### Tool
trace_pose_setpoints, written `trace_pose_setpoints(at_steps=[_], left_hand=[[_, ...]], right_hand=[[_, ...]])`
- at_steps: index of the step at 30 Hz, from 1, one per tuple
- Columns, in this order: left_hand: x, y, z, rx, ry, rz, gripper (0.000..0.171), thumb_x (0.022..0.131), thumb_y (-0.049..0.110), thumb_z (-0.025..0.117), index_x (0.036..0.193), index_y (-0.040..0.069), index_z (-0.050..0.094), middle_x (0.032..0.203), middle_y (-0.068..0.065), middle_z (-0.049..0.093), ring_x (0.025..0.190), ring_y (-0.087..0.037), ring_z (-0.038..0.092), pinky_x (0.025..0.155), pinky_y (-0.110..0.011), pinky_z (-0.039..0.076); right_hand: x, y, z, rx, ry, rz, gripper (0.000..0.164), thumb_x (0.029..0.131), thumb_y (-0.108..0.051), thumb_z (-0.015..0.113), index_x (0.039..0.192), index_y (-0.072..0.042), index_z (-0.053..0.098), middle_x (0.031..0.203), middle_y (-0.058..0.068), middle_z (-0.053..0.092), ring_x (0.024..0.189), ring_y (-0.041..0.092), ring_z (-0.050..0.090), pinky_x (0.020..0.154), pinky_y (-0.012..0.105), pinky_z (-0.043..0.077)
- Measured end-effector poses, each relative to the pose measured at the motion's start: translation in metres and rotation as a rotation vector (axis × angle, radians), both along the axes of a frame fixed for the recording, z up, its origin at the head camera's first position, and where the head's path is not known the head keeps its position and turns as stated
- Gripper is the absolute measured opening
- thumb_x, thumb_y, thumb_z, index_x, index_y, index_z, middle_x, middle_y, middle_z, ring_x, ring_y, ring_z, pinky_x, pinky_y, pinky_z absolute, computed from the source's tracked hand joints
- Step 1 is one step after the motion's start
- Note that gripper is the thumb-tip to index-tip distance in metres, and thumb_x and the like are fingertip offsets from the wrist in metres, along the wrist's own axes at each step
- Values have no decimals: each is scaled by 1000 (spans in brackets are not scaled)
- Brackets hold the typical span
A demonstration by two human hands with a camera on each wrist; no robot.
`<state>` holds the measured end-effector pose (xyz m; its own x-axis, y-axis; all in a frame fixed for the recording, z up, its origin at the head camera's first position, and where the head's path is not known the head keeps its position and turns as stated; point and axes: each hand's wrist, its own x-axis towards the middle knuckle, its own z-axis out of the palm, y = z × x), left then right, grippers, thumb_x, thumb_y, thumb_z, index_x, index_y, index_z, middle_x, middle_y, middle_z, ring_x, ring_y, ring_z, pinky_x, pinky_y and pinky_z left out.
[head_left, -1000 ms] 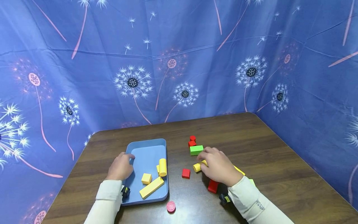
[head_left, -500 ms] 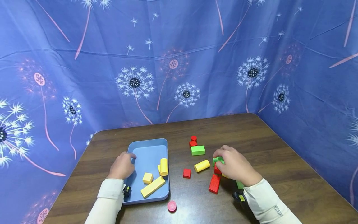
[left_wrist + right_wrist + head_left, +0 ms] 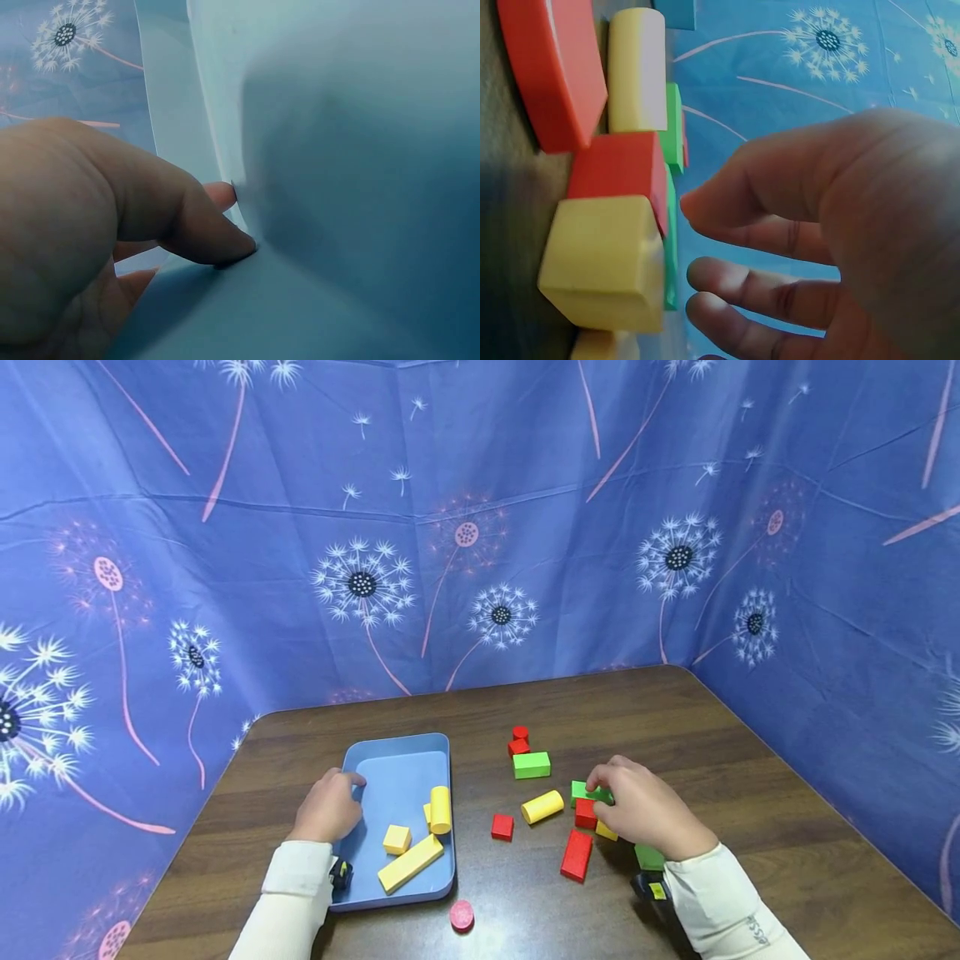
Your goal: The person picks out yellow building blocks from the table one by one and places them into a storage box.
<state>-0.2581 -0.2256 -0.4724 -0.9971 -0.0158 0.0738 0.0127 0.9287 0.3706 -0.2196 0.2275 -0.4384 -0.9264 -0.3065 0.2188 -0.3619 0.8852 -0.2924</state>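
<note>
My left hand grips the left wall of a blue tray, thumb inside and fingers outside, as the left wrist view shows. Inside the tray lie a yellow cylinder, a yellow cube and a long yellow block. Over a cluster of blocks hovers my right hand, fingers loosely bent and holding nothing. Close under its fingertips are a green block, a red block and a yellow block. Another green block shows partly below the wrist.
Left of the cluster lies a yellow cylinder, with a long red block nearer me. A red cube and a red disc lie beside the tray. Farther back are a green block and two small red pieces.
My right hand has moved right from over the loose yellow cylinder to above the block cluster, then slightly farther right. The left hand has stayed on the tray's wall.
</note>
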Motion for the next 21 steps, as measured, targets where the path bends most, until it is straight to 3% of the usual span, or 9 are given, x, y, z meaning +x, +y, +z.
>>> trace_pose_setpoints(at_steps=[6, 21], left_hand=[[-2, -1, -4, -6, 14, -6, 39, 75, -1, 64, 113, 3, 66, 116, -21, 54, 96, -33, 55, 80, -60, 50], [-3, -1, -4, -8, 24, 0, 39, 75, -1, 64, 114, 3, 66, 116, -21, 54, 94, -32, 56, 78, -59, 51]], right_hand=[[-1, -10, -5, 11, 60, 27, 25, 71, -22, 70, 96, -19, 66, 94, -2, 56, 78, 16, 46, 64, 35, 46], [-4, -34, -19, 28, 192, 200, 45, 72, -29, 76, 114, -21, 63, 121, -1, 53, 106, 19, 46, 82, 49, 49]])
